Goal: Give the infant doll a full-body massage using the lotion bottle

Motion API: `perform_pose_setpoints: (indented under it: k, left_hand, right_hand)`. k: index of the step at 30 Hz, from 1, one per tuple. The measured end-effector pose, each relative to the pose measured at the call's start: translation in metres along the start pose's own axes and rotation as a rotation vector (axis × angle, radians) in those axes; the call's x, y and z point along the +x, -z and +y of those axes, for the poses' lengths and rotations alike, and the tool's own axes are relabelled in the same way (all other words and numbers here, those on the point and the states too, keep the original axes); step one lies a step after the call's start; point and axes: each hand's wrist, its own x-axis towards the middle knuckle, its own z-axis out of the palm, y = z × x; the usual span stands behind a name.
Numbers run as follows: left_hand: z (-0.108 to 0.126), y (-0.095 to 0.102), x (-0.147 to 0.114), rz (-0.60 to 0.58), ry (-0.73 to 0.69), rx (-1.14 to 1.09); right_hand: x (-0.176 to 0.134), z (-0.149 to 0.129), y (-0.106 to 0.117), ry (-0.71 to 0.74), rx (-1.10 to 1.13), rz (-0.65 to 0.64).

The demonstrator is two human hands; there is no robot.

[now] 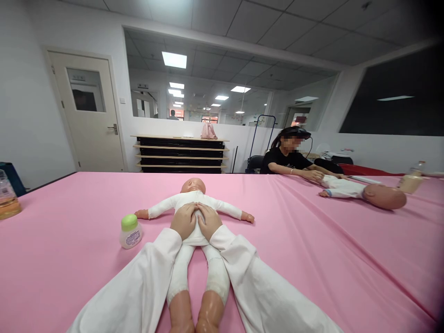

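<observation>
A baby doll (194, 238) in a white suit lies on its back, its head away from me, arms spread wide and feet towards me. My left hand (183, 221) rests flat on the left side of its torso, fingers stretched out. Mirroring it, my right hand (209, 222) lies on the other side of the torso, and the fingertips of both hands meet near the chest. Neither hand grips anything. A small white bottle with a green cap (131, 231) stands beside the doll's arm on the left.
A pink cloth (294, 259) covers the table. At the right, a seated person (286, 155) touches a second doll (364, 192), near a bottle of pale liquid (412, 178). Another bottle (9, 199) stands at the left edge. Behind are stacked black shelves (180, 155) and a door (88, 111).
</observation>
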Motion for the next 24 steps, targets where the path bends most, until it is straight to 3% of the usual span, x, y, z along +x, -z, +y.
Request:
perform_pose_setpoints:
  k: [4, 8, 12, 17, 24]
  left_hand:
    - [0.002, 0.002, 0.001, -0.014, 0.143, 0.100]
    - [0.002, 0.002, 0.001, 0.054, 0.187, 0.122]
    - [0.000, 0.002, -0.001, 0.140, 0.127, 0.132]
    - [-0.005, 0.000, -0.003, 0.130, -0.032, 0.076]
    - [-0.007, -0.006, 0.000, 0.081, -0.034, -0.057]
  right_hand:
    - [0.001, -0.001, -0.001, -0.123, -0.058, -0.062]
    - [0.000, 0.000, 0.001, -0.168, -0.075, 0.021]
    - [-0.001, 0.002, 0.002, -0.093, -0.088, 0.115]
    - [-0.002, 0.002, 0.001, 0.105, 0.022, 0.081]
    - [0.000, 0.000, 0.000, 0.017, 0.045, -0.010]
